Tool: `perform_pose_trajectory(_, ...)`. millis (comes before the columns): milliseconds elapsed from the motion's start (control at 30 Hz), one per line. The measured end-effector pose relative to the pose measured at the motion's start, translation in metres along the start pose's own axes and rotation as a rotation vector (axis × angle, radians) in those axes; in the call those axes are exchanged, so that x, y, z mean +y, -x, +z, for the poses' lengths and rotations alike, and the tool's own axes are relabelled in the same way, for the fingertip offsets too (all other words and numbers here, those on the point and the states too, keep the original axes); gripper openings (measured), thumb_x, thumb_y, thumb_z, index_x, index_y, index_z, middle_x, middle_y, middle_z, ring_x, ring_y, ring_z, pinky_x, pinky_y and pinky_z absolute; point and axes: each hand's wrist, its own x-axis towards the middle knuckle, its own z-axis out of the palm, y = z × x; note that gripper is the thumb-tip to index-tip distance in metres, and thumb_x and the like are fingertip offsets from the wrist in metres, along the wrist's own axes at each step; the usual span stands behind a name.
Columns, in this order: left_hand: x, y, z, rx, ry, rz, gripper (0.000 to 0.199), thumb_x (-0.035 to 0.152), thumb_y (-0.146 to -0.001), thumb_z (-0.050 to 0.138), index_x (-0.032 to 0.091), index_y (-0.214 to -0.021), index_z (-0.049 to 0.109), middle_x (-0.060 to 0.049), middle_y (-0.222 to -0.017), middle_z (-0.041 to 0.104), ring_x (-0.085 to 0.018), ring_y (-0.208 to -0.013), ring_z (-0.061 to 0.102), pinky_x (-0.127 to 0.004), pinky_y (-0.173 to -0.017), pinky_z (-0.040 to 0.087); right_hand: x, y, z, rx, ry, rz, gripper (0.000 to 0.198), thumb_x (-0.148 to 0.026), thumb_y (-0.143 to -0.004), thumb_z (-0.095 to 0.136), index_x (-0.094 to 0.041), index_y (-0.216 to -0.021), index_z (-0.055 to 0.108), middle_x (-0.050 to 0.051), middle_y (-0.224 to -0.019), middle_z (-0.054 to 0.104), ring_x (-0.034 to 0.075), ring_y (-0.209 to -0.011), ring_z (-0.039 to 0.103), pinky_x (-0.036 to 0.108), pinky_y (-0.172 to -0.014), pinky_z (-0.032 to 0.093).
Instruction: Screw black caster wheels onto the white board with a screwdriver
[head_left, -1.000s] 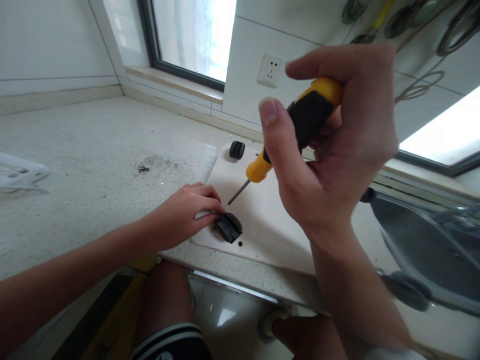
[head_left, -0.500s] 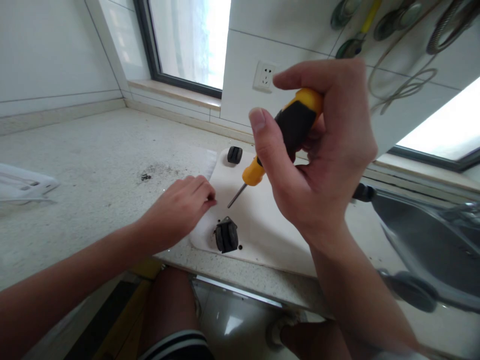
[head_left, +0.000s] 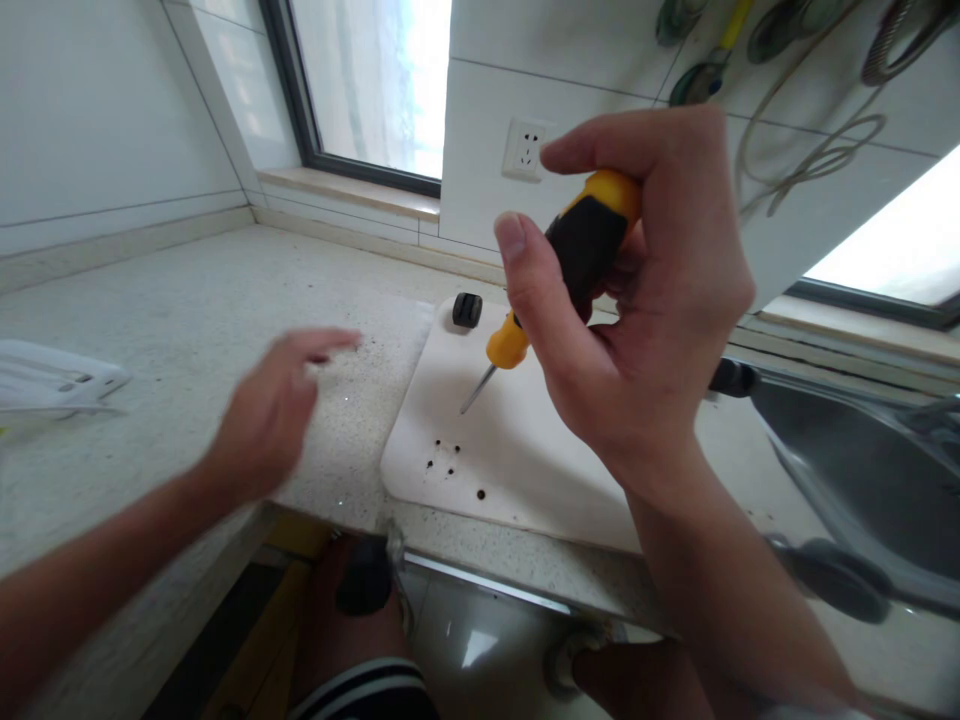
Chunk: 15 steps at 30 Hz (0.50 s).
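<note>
My right hand [head_left: 637, 290] grips a yellow-and-black screwdriver [head_left: 581, 250] over the white panel [head_left: 420, 400], its tip pointing down and left. My left hand [head_left: 266, 410] is over the counter, left of the panel, blurred, with fingers stretched out and nothing in them. A loose black caster [head_left: 365, 575] shows below the counter's front edge, before my leg, in mid-air or touching it; I cannot tell which. Several small screw holes [head_left: 444, 457] show bare at the panel's near left corner. Another black caster [head_left: 467, 310] stands at the far left corner.
A white plastic item [head_left: 60, 375] lies on the counter [head_left: 187, 300] at left. To the right is a metal sink [head_left: 862, 460], with a dark round-ended object [head_left: 840, 580] beside it. A wall socket [head_left: 527, 150] and looped cable [head_left: 825, 160] are behind.
The near caster has come off the panel and dropped past the counter's front edge, baring the holes. My left hand has swung left and its fingers have opened. The screwdriver has hardly moved.
</note>
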Motion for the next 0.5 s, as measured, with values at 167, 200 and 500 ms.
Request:
perform_pose_trajectory(167, 0.099, 0.125, 0.018, -0.808, 0.222, 0.312, 0.059, 0.03, -0.105, 0.072, 0.063, -0.155, 0.069, 0.009, -0.139, 0.085, -0.024, -0.121, 0.082, -0.037, -0.112, 0.066, 0.017, 0.0, 0.001, 0.011, 0.104, -0.04, 0.01, -0.031, -0.111, 0.068, -0.029, -0.121, 0.068, 0.003, -0.13, 0.074, 0.016, -0.1, 0.073, 0.024, -0.081, 0.06)
perform_pose_trajectory(200, 0.106, 0.143, 0.02, -0.831, 0.255, 0.295, 0.056, 0.029, -0.104, 0.072, 0.061, -0.151, 0.073, 0.006, -0.133, 0.087, -0.026, -0.116, 0.083, -0.038, -0.111, 0.066, 0.021, -0.001, 0.0, 0.016, 0.099, -0.035, 0.012, -0.031, -0.112, 0.067, -0.028, -0.123, 0.068, 0.002, -0.131, 0.074, 0.016, -0.099, 0.073, 0.025, -0.085, 0.061)
perform_pose_trajectory(500, 0.115, 0.263, 0.047, -1.287, -0.389, -0.142, 0.06, 0.001, -0.08, 0.082, 0.019, -0.137, 0.087, -0.024, -0.132, 0.085, -0.047, -0.124, 0.082, -0.064, -0.11, 0.064, 0.022, -0.004, -0.044, -0.021, -0.112, -0.028, 0.024, -0.04, -0.112, 0.07, -0.022, -0.128, 0.071, 0.004, -0.136, 0.069, 0.022, -0.13, 0.071, 0.033, -0.101, 0.059)
